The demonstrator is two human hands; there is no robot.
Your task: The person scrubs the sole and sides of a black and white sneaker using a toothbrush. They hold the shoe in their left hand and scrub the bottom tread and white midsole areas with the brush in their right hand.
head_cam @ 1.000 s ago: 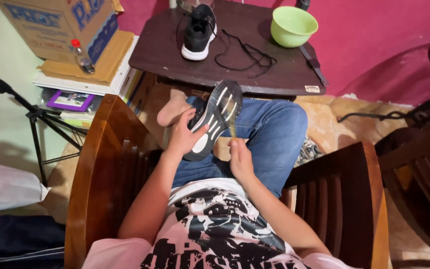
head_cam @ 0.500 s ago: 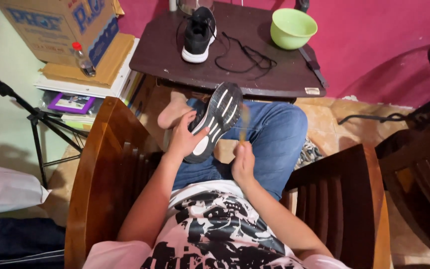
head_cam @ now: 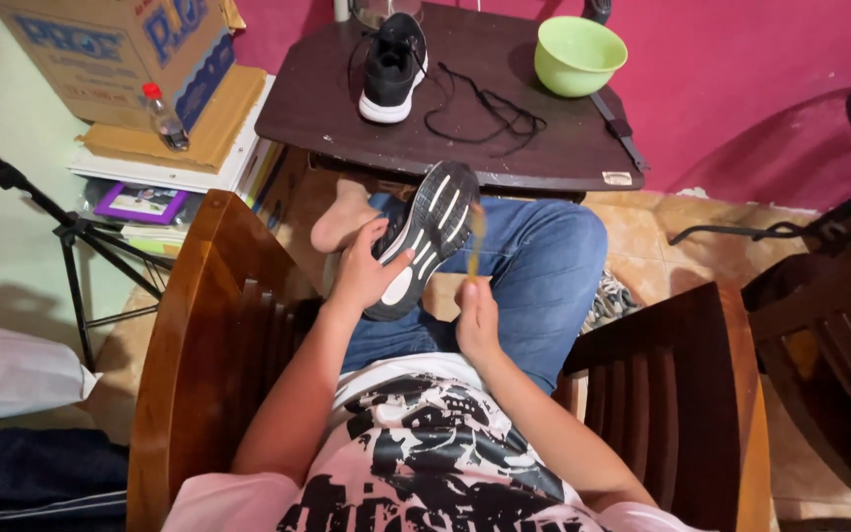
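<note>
The left hand (head_cam: pixel 364 271) is gripping a black shoe (head_cam: pixel 424 239), sole up, over the lap. The right hand (head_cam: pixel 477 317) is pinching a blurred brown brush (head_cam: pixel 475 236) beside the sole. Another shoe (head_cam: pixel 393 65) is sitting on the table (head_cam: pixel 583 148).

A tan cardboard box (head_cam: pixel 115 54) with blue lettering is sitting at the top left on a flat brown carton (head_cam: pixel 211 120). A small pale sticker (head_cam: pixel 618 178) is lying at the dark table's (head_cam: pixel 544 148) front right corner.
</note>
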